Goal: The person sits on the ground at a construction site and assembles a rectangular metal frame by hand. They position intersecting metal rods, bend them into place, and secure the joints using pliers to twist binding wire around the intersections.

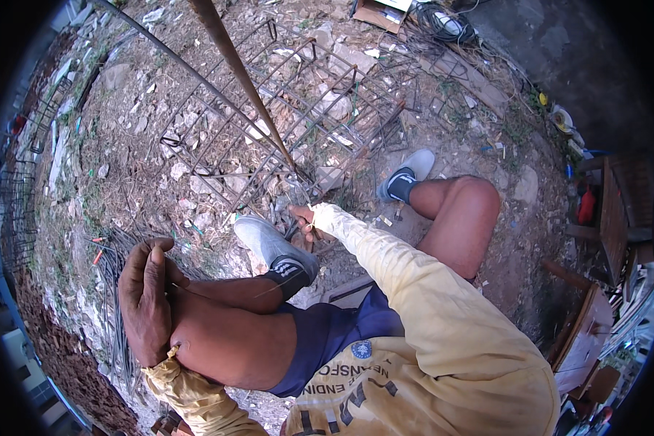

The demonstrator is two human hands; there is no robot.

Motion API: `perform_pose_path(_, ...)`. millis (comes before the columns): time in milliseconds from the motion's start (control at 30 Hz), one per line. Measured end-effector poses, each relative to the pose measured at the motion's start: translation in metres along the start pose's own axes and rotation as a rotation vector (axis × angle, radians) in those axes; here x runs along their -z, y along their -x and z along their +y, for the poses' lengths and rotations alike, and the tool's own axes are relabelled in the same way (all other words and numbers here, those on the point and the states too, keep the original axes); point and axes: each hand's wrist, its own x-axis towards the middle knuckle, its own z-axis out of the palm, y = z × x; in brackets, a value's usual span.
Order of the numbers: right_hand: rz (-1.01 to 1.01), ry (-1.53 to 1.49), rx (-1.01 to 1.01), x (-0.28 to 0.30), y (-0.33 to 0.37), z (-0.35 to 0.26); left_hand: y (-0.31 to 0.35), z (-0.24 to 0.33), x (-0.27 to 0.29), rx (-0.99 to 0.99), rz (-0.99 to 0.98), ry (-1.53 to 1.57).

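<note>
My left hand [145, 298] is raised beside my bent left knee, with its fingers curled and pressed together against the thumb. Whatever it may hold is hidden. Low between my feet, my right hand [309, 221] reaches toward the ground beside a grey shoe [265, 240]. Its fingers are curled closed, and I cannot make out what is in them. Just beyond it lies a cage of steel reinforcing bars [218, 174] on the rubble. A thick rusty rod [240, 69] slants down to the near part of this cage, close to my right hand.
A thinner bar [171, 54] slants across the cage from the upper left. Dark wires [112, 291] lie beside my left knee. Coiled cable [443, 25] and an open carton [381, 14] are at the far side. Wooden furniture [610, 218] stands on the right.
</note>
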Motion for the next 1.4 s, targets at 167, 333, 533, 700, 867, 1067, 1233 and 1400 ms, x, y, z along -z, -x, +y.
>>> perform_pose_path(167, 0.002, -0.812, 0.055, -0.036, 0.007, -0.003, 0.002, -0.002, 0.002, 0.021, -0.006, 0.073)
perform_pose_path(333, 0.017, -1.576, 0.173, -0.093, -0.008, -0.036, -0.003, 0.009, -0.009, -0.099, -0.007, -0.036)
perform_pose_path(533, 0.108, -1.281, 0.130, -0.084, -0.009, -0.016, -0.001, 0.017, -0.012, -0.087, -0.024, -0.023)
perform_pose_path(700, 0.215, 0.177, -0.048, 0.009, -0.020, 0.031, -0.001, 0.016, -0.015, -0.022, -0.046, 0.090)
perform_pose_path(867, -0.081, 0.355, -0.132, 0.075, -0.021, 0.019, -0.003, 0.021, -0.016, -0.027, -0.110, 0.155)
perform_pose_path(1067, -0.098, -1.060, 0.024, -0.017, 0.005, -0.020, -0.003, 0.015, -0.012, -0.079, -0.062, 0.061)
perform_pose_path(1233, -0.047, -1.450, 0.114, -0.071, 0.004, -0.048, -0.008, 0.013, -0.011, -0.087, -0.075, 0.049)
perform_pose_path(1400, -0.064, -1.174, 0.069, -0.046, 0.003, -0.036, -0.006, 0.019, -0.012, -0.049, -0.092, 0.055)
